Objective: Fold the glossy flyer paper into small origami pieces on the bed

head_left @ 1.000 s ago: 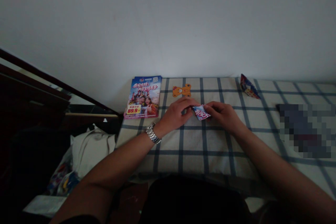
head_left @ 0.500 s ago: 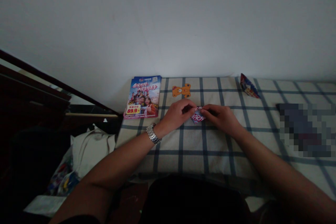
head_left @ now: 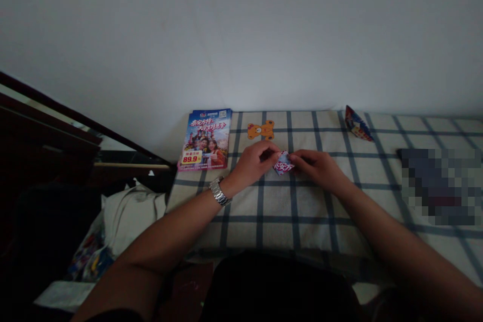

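Note:
A small folded piece of printed paper (head_left: 284, 165), white and pinkish red with large characters, is held between my two hands above the checked cloth. My left hand (head_left: 257, 159), with a metal watch (head_left: 219, 191) at the wrist, pinches its left corner between thumb and fingers. On the opposite side my right hand (head_left: 315, 165) grips the right corner the same way. Parts of both corners are hidden by the fingertips. An orange bear figure (head_left: 260, 131) shows on the cloth just beyond my left hand.
A stack of printed flyers (head_left: 207, 136) lies at the cloth's left end. Near the wall stands a folded paper shape (head_left: 357, 125). The checked cloth (head_left: 241, 226) covers the surface. A blurred dark object (head_left: 433, 186) lies far right; a pale bag (head_left: 128, 211) is below left.
The folded paper has shifted slightly left and turned, so more of its printed face shows between my fingers. Both hands keep hold of it.

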Action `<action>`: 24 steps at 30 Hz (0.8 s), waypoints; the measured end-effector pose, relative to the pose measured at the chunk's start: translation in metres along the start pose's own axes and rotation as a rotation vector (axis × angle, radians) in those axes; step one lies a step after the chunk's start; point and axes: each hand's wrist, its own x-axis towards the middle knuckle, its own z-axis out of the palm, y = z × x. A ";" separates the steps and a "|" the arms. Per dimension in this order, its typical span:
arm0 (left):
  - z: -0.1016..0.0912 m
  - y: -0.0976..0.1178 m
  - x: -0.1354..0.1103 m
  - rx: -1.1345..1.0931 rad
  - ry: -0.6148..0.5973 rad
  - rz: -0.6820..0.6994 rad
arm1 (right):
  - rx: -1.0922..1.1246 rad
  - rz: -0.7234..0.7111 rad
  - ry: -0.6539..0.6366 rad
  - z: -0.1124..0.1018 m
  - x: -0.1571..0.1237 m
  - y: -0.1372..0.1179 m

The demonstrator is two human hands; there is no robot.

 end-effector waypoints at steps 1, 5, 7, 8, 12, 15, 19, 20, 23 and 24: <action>-0.001 -0.001 0.000 -0.005 0.012 -0.003 | 0.033 0.013 -0.007 0.000 0.000 0.000; -0.003 -0.003 0.001 -0.008 0.044 -0.010 | 0.105 -0.009 0.022 0.002 -0.002 -0.002; -0.002 -0.003 0.001 -0.022 0.044 -0.017 | 0.120 -0.074 0.053 0.004 -0.003 -0.002; -0.002 -0.003 0.001 -0.037 0.043 -0.022 | 0.122 -0.113 0.062 0.005 -0.003 -0.002; 0.000 -0.002 0.001 -0.109 0.051 -0.065 | 0.016 -0.280 0.061 0.006 -0.003 -0.001; 0.000 -0.003 0.001 -0.110 0.060 -0.071 | -0.089 -0.374 0.091 0.005 -0.001 -0.001; 0.000 -0.003 0.001 -0.096 0.038 -0.067 | -0.155 -0.416 0.115 0.005 0.000 0.000; 0.000 -0.003 0.001 -0.087 0.023 -0.065 | -0.166 -0.430 0.119 0.005 0.000 0.000; -0.001 -0.002 0.000 -0.064 -0.011 -0.064 | -0.202 -0.457 0.130 0.004 -0.001 -0.001; -0.001 -0.001 0.000 -0.062 -0.015 -0.068 | -0.211 -0.449 0.129 0.004 -0.001 -0.001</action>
